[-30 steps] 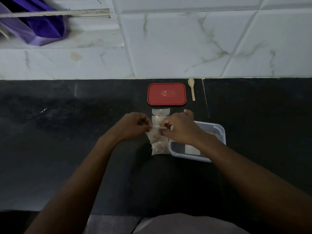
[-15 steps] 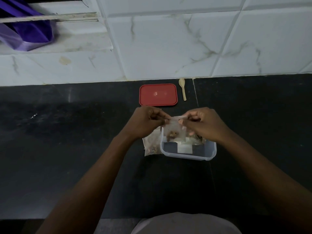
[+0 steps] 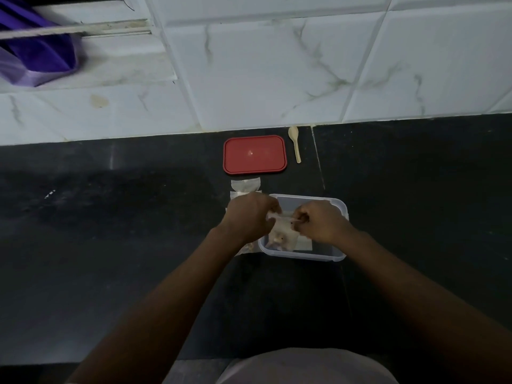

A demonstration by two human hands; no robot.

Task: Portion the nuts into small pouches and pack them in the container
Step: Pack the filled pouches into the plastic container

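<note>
Head view, looking down on a black stone countertop (image 3: 138, 245) against a white marble-veined tile wall (image 3: 277, 65). Dim light.

Left hand (image 3: 250, 217) and right hand (image 3: 321, 223) are close together over a clear rectangular plastic container (image 3: 304, 255). Each hand has its fingers curled and pinches one end of the top edge of a small clear plastic pouch (image 3: 282, 231). The pouch hangs between and just below the two hands, its lower part inside the left half of the container. Brownish nuts (image 3: 278, 239) sit bunched at the bottom of the pouch. Cannot tell whether the pouch's top edge is sealed.

A pale rectangular patch (image 3: 303, 243) shows in the container just right of the pouch; what it is, unclear.

More clear filled pouches (image 3: 246, 185) lie in a row on the counter just left of the container, partly hidden under the left hand and wrist.

Beyond them, near the wall: a flat red rectangular lid (image 3: 254, 154), with a small pale wooden spoon (image 3: 295, 142) just to its right, bowl toward the wall.

Upper left: a purple plastic bag (image 3: 36, 51) on a ledge.
</note>
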